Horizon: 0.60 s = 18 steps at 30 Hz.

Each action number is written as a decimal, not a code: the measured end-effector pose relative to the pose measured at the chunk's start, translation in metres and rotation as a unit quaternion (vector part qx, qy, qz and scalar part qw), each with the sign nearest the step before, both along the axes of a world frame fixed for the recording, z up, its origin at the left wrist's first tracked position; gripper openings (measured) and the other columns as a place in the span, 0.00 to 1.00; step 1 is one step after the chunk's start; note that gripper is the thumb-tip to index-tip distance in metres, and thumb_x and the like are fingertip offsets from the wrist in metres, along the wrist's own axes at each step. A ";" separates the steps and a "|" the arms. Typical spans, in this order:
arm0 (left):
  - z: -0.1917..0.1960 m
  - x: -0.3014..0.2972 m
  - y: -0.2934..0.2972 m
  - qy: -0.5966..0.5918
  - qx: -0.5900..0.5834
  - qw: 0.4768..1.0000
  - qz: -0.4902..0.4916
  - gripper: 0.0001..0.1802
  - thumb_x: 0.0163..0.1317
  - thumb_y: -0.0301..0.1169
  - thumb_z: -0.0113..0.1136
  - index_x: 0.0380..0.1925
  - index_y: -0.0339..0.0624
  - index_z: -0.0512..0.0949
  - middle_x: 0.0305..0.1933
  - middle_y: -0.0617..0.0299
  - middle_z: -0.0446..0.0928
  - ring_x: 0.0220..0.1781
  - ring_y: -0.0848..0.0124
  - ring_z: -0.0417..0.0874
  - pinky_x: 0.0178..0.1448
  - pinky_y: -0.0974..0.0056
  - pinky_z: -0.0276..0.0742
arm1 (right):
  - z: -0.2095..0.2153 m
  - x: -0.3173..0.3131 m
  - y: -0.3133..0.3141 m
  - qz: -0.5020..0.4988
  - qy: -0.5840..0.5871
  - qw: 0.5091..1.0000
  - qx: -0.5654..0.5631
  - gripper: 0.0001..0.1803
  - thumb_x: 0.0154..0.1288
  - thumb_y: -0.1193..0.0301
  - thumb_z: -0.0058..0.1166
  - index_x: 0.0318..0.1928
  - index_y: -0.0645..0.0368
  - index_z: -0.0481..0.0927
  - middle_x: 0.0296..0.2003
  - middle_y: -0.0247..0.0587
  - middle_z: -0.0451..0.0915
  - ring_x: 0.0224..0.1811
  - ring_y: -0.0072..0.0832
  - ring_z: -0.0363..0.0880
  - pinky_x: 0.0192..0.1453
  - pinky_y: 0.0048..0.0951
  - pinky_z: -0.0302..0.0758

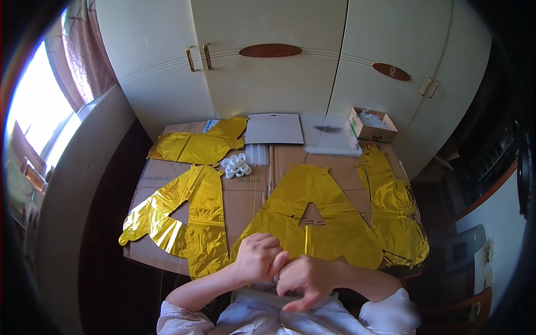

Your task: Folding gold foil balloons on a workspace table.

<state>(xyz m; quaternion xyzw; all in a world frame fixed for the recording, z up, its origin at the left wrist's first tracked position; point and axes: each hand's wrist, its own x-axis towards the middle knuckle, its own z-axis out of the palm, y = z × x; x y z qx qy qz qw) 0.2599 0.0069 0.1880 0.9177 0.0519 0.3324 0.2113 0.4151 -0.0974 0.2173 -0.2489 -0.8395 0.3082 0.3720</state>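
Pale wardrobe doors [273, 84] stand behind my cardboard-covered worktop [248, 192], where an A-shaped gold foil sheet [290, 206] lies flat before me, long axis running away from me, narrow end toward the doors; at its near edge my curled left hand [258, 259] touches my half-curled right hand [306, 282], whether pinching anything I cannot tell; white rolls [235, 166] cluster beyond, to the left
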 end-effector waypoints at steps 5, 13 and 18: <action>0.010 -0.003 0.012 -0.149 0.175 0.973 -0.020 0.21 0.62 0.44 0.55 0.13 0.46 0.76 0.19 0.66 0.67 0.20 0.69 0.70 0.25 0.62 0.63 | -0.019 -0.015 -0.009 0.106 0.553 0.766 -0.309 0.22 0.71 0.54 0.46 0.28 0.59 0.77 0.21 0.35 0.73 0.30 0.27 0.70 0.44 0.34 0.69; 0.017 -0.007 0.010 -0.184 0.201 0.962 -0.025 0.20 0.61 0.44 0.57 0.14 0.47 0.76 0.20 0.66 0.70 0.21 0.70 0.72 0.24 0.65 0.64 | -0.018 -0.015 -0.025 0.089 0.516 0.815 -0.248 0.22 0.72 0.55 0.45 0.33 0.61 0.81 0.19 0.33 0.70 0.26 0.28 0.68 0.40 0.30 0.67; 0.020 -0.002 0.005 -0.126 -0.008 0.981 -0.147 0.13 0.53 0.38 0.64 0.16 0.44 0.76 0.21 0.64 0.70 0.23 0.66 0.73 0.24 0.62 0.67 | -0.009 -0.008 -0.013 0.143 0.303 0.939 -0.082 0.19 0.70 0.59 0.48 0.33 0.62 0.80 0.19 0.31 0.69 0.25 0.30 0.70 0.33 0.29 0.66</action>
